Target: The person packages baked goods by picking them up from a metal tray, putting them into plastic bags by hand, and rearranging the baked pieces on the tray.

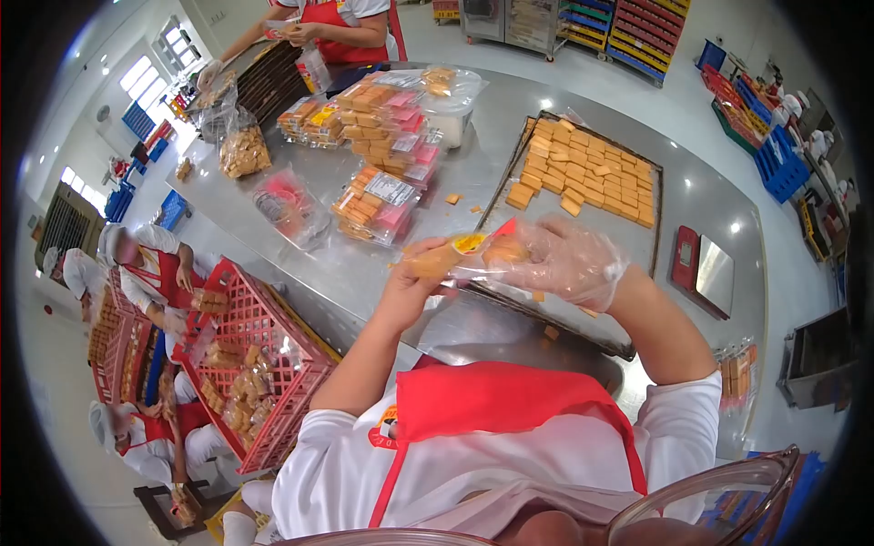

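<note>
My left hand (410, 284) is closed around a clear plastic bag (471, 257) with a yellow and red label, held above the table's near side. My right hand (569, 264), in a clear plastic glove, is at the bag's right end. Its fingers are curled round golden-brown biscuits (506, 247), partly hidden by the film and fingers; whether they are inside the bag I cannot tell. Just beyond my right hand lies a dark metal tray (628, 238) with rows of rectangular biscuits (587, 168).
Filled packs (378, 196) are stacked left of the tray, beside loose empty bags (289, 207). A red scale (686, 257) stands at the right. A co-worker (350, 32) is across the steel table (719, 182). Red crates (296, 378) and other people are at the left.
</note>
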